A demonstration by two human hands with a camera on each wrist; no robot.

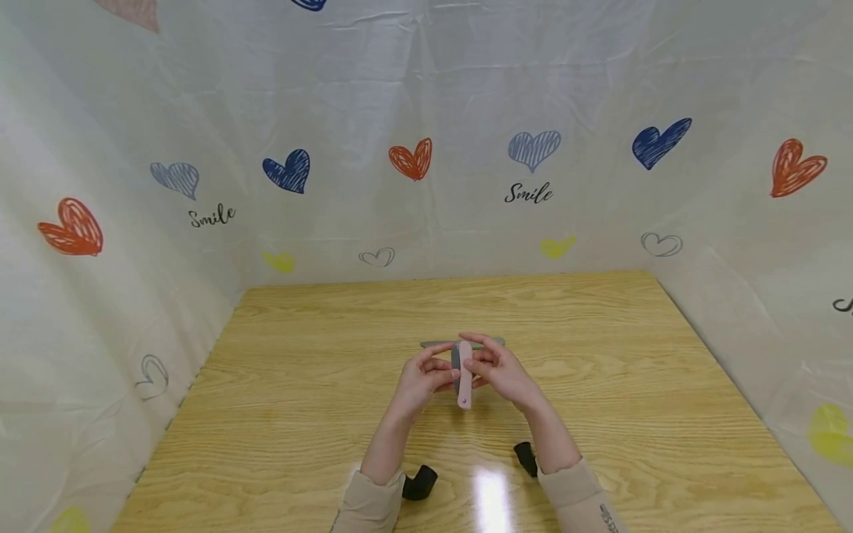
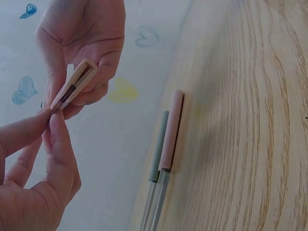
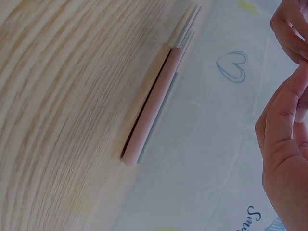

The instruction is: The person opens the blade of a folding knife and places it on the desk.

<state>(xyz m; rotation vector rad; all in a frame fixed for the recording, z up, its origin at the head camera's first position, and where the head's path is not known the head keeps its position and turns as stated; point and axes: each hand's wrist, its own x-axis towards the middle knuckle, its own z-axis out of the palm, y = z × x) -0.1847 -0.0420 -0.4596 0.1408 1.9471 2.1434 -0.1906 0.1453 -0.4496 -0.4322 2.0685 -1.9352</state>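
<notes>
A folding knife with a pink handle (image 1: 465, 381) and a grey blade (image 1: 456, 363) is held upright over the table. My left hand (image 1: 418, 383) pinches its grey side between thumb and fingers. On the other side, my right hand (image 1: 508, 376) grips the pink handle with thumb and fingertips. The left wrist view shows the hollow channel of the handle (image 2: 79, 79) between both hands. In the right wrist view the hands sit at the edge and the knife is mostly hidden.
Behind the hands lie a slim pink-handled utensil (image 2: 171, 134) and a green-handled one (image 2: 160, 144), side by side with thin metal ends. Black bent pieces (image 1: 420, 483) are near both wrists. A white curtain (image 1: 466, 89) with hearts encloses the wooden table (image 1: 300, 355).
</notes>
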